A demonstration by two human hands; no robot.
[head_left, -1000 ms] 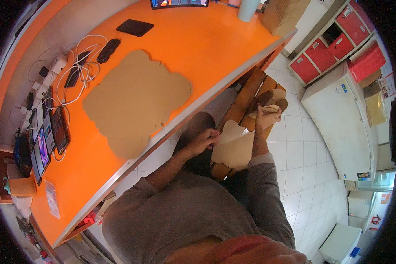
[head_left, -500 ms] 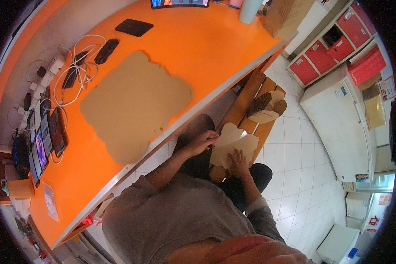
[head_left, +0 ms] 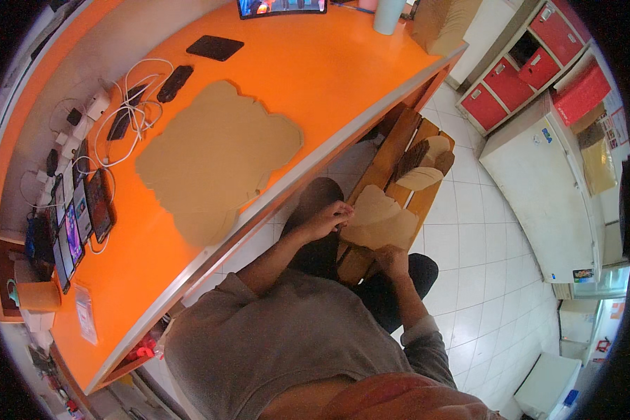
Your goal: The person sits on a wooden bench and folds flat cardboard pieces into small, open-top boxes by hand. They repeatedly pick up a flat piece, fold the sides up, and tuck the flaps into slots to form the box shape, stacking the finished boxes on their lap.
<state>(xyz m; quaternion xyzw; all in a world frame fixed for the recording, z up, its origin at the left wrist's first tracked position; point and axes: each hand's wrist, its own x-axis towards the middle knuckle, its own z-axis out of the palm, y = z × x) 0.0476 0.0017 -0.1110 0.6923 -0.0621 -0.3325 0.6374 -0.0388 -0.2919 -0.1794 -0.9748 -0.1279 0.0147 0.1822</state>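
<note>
A flat brown cardboard blank (head_left: 379, 218) with a scalloped outline lies over the slatted wooden bench (head_left: 376, 168) between my knees. My left hand (head_left: 331, 217) is closed at the blank's left edge, thumb and fingers drawn together; what they pinch, if anything, is too small to make out. My right hand (head_left: 393, 260) is closed on the blank's near right edge, its fingertips partly hidden. Farther along the bench stands a bundle of folded cardboard pieces (head_left: 425, 164), fanned apart at the top.
Left of me, the orange table (head_left: 287, 70) carries a stack of large cardboard blanks (head_left: 220, 154), several phones (head_left: 73, 227), tangled white cables (head_left: 136, 112) and a black flat device (head_left: 215, 47). A white chest freezer (head_left: 546, 189) and red lockers (head_left: 507, 87) stand to the right.
My right hand has moved from lying spread on top of the cardboard blank to its near edge, where it has closed. The blank has shifted slightly right; my left hand stays at its left edge.
</note>
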